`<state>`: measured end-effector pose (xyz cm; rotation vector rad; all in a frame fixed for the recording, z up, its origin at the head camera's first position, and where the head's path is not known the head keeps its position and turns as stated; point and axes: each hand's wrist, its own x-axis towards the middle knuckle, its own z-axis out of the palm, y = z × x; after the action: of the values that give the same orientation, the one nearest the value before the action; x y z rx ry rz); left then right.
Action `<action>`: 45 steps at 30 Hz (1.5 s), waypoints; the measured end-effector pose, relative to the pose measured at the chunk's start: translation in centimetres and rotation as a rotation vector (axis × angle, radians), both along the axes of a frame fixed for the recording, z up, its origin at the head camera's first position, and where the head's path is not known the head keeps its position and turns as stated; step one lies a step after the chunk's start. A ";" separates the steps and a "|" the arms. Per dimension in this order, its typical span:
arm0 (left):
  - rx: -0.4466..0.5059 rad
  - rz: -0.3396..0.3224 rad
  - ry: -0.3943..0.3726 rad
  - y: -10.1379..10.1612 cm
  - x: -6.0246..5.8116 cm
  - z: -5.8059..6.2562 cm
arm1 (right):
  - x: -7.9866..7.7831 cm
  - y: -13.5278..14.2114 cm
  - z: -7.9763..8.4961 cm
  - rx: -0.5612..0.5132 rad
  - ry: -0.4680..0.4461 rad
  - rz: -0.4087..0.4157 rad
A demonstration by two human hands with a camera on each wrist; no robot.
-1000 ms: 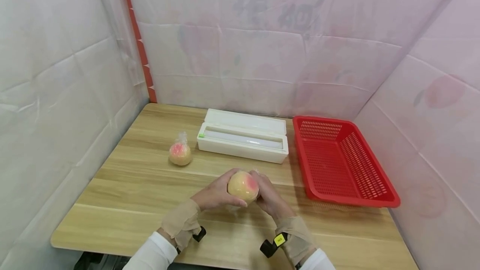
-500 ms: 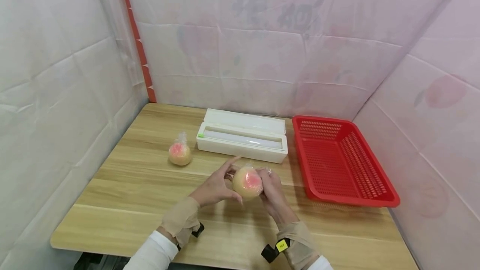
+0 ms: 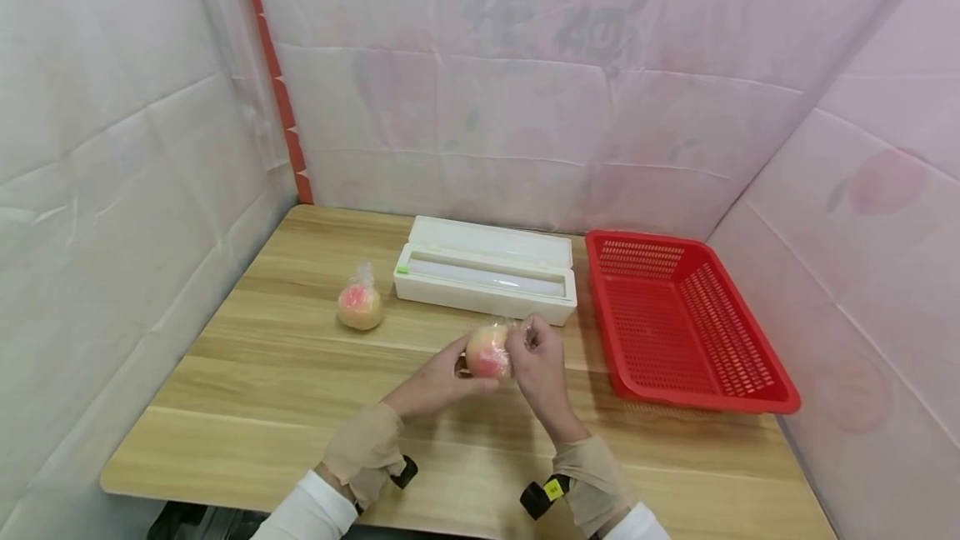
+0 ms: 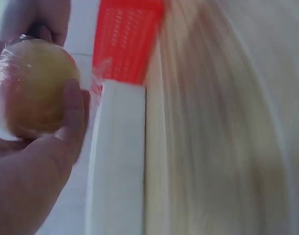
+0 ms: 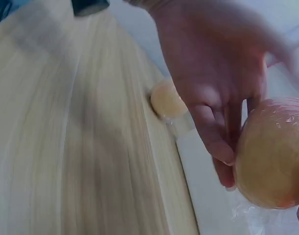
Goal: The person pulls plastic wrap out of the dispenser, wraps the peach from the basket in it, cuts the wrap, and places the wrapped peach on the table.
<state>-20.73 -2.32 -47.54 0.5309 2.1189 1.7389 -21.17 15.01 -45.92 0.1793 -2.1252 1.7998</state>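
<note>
A yellow-and-pink peach [image 3: 486,354] wrapped in clear plastic film is held above the table in front of the white box. My left hand [image 3: 432,383] grips it from the left; in the left wrist view, the thumb lies along the peach [image 4: 44,90]. On its other side, my right hand [image 3: 543,369] has its fingers curled and pinches the film gathered there. The right wrist view shows the left hand's fingers [image 5: 220,147] against the wrapped peach [image 5: 271,154]. A second wrapped peach [image 3: 360,307], its film twisted up on top, sits on the table at the left.
Behind the hands stands a white film dispenser box [image 3: 480,300], its lid raised and a roll inside. A red plastic basket [image 3: 617,357] is at the right of the wooden table [image 3: 247,407]. Pale sheeting [image 3: 487,107] surrounds the table on three sides.
The peach has turned so that its pink side faces lower. The left fingers, spread away half a second ago, have closed round it again. The right hand has risen slightly, gathering the film.
</note>
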 end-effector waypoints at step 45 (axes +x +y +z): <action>0.387 0.135 -0.306 1.0 -0.3 -0.5 | -0.6 1.4 -1.0 0.082 -0.390 0.167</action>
<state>-21.03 -1.33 -48.03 0.2002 1.6499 2.1649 -21.77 16.44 -46.89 0.0255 -2.5201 1.9742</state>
